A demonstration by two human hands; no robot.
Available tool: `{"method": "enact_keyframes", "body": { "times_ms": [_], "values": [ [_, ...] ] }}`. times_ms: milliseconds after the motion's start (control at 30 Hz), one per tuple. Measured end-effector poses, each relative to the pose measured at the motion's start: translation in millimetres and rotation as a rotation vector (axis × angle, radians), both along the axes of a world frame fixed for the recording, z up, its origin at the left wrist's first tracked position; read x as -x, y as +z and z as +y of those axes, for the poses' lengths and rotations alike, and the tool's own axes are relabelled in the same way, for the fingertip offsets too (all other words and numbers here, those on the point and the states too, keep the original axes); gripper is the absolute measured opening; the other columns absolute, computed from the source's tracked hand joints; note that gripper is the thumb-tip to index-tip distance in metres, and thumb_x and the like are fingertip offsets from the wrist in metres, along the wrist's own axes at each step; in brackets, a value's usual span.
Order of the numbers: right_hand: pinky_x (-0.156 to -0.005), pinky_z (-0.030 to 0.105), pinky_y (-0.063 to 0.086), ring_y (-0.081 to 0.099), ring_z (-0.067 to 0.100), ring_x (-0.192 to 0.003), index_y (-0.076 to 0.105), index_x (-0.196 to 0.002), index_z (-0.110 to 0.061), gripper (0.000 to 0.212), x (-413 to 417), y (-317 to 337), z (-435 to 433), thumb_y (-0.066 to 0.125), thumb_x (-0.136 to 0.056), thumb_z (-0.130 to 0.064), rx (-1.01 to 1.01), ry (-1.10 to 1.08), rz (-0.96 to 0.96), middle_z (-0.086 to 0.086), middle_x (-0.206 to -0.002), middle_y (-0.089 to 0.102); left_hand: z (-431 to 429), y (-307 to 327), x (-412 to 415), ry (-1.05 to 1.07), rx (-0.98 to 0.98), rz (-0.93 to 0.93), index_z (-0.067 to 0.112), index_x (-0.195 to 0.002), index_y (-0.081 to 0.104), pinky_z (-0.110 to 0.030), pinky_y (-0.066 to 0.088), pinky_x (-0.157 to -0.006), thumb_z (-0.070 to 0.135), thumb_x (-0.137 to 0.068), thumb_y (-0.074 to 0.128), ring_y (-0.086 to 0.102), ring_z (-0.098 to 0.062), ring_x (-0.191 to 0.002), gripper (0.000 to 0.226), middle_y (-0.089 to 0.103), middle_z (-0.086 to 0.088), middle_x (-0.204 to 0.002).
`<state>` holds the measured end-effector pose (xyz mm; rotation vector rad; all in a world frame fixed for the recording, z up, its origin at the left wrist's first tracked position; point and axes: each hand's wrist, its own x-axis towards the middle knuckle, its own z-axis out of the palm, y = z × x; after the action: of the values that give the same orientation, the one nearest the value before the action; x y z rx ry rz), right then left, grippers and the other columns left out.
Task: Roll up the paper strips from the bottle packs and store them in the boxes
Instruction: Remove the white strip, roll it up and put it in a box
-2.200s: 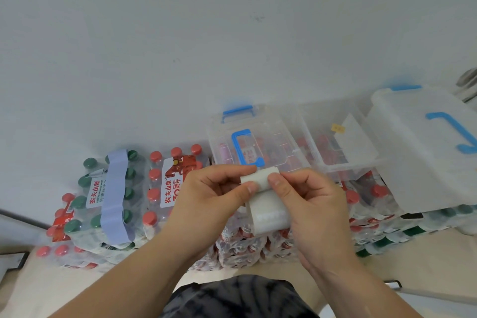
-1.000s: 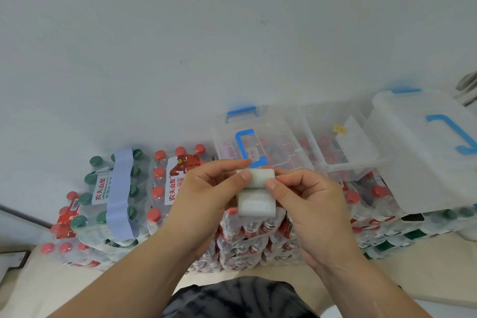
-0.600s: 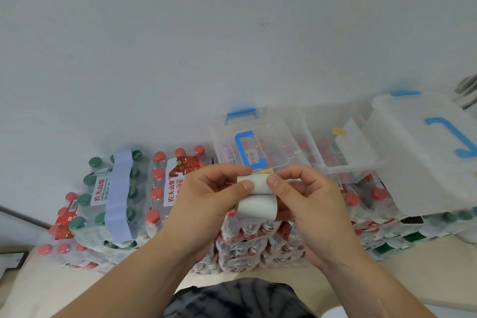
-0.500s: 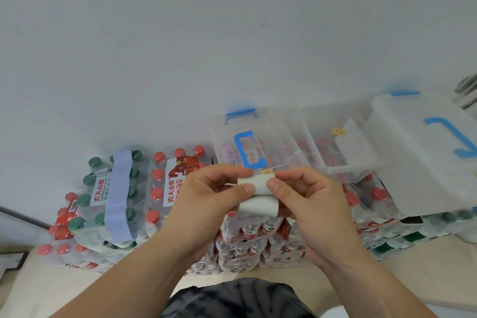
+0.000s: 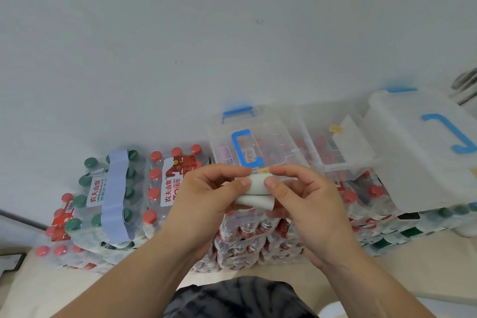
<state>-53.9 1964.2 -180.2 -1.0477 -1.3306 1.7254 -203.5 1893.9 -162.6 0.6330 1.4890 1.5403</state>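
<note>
The left hand [image 5: 206, 196], to the right of a green-capped bottle pack [image 5: 85, 204] banded by a lavender strip [image 5: 114, 196], pinches one end of a white paper strip [image 5: 256, 188] between thumb and curled forefinger, in mid-air above the stacked packs. The strip is mostly wound into a short roll whose long axis runs side to side, from one hand to the other; a loose tail curls just beneath it. The right hand [image 5: 304, 204] pinches the opposite end the same way, thumb facing thumb. Beyond the roll sits a closed clear box [image 5: 273, 142] with a blue handle. The open box [image 5: 313, 124] lies farther back and to the right, atop the packs, its lid [image 5: 426, 142] propped at the far right. The right hand appears nearer that opening, so the finished roll would likely travel forward and rightward once the tail is wound in.
</note>
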Motion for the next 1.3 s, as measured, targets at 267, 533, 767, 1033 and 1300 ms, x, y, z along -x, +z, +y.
{"method": "enact_keyframes", "body": {
  "times_ms": [267, 533, 767, 1033, 1300],
  "values": [
    [-0.077, 0.033, 0.063, 0.078, 0.021, -0.089, 0.079, -0.101, -0.015, 0.023, -4.6, 2.0, 5.8, 0.076, -0.083, 0.000, -0.086, 0.035, -0.046, 0.005, -0.093, 0.080, 2.4, 0.2, 8.8, -0.137, 0.047, -0.039, 0.007, -0.095, 0.078, -0.042, 0.062, -0.072, -0.005, -0.082, 0.068, 0.073, -0.037, -0.090, 0.020, 0.076, -0.015, -0.101],
    [-0.073, 0.024, 0.061, 0.077, 0.014, -0.087, 0.076, -0.103, -0.018, 0.027, 3.9, 11.6, 7.5, 0.075, -0.084, 0.000, -0.090, -0.012, -0.065, 0.000, -0.094, 0.081, 14.4, 0.4, 22.1, -0.162, -0.005, -0.038, 0.010, -0.082, 0.080, -0.037, 0.059, -0.069, 0.011, -0.067, 0.076, 0.074, -0.033, -0.086, 0.016, 0.077, -0.014, -0.095],
    [-0.064, 0.027, 0.062, 0.077, 0.021, -0.073, 0.077, -0.092, -0.007, 0.007, 29.7, 16.1, 2.7, 0.075, -0.085, -0.004, -0.072, -0.183, -0.096, 0.007, -0.080, 0.079, 27.0, -5.8, 43.7, -0.189, -0.023, -0.030, 0.016, -0.079, 0.080, -0.041, 0.058, -0.075, 0.000, -0.075, 0.076, 0.074, -0.032, -0.087, 0.017, 0.078, -0.010, -0.091],
    [-0.061, 0.026, 0.058, 0.074, 0.021, -0.065, 0.074, -0.081, -0.025, 0.025, 60.4, 20.5, -3.8, 0.078, -0.082, 0.000, 0.003, -0.302, -0.136, 0.012, -0.079, 0.078, 43.8, -3.1, 87.9, -0.555, 0.062, 0.042, 0.025, -0.100, 0.078, -0.048, 0.057, -0.081, 0.005, -0.083, 0.074, 0.070, -0.037, -0.093, 0.027, 0.077, -0.003, -0.100],
    [-0.065, 0.030, 0.059, 0.072, 0.020, -0.071, 0.071, -0.098, -0.009, 0.030, 78.1, 20.8, -10.4, 0.086, -0.072, -0.006, 0.015, -0.560, -0.160, 0.013, -0.092, 0.075, 54.9, -9.5, 99.3, -0.787, -0.069, 0.068, 0.029, -0.118, 0.070, -0.033, 0.059, -0.083, -0.001, -0.094, 0.059, 0.068, -0.025, -0.097, 0.040, 0.072, 0.005, -0.109]
  ]
}}
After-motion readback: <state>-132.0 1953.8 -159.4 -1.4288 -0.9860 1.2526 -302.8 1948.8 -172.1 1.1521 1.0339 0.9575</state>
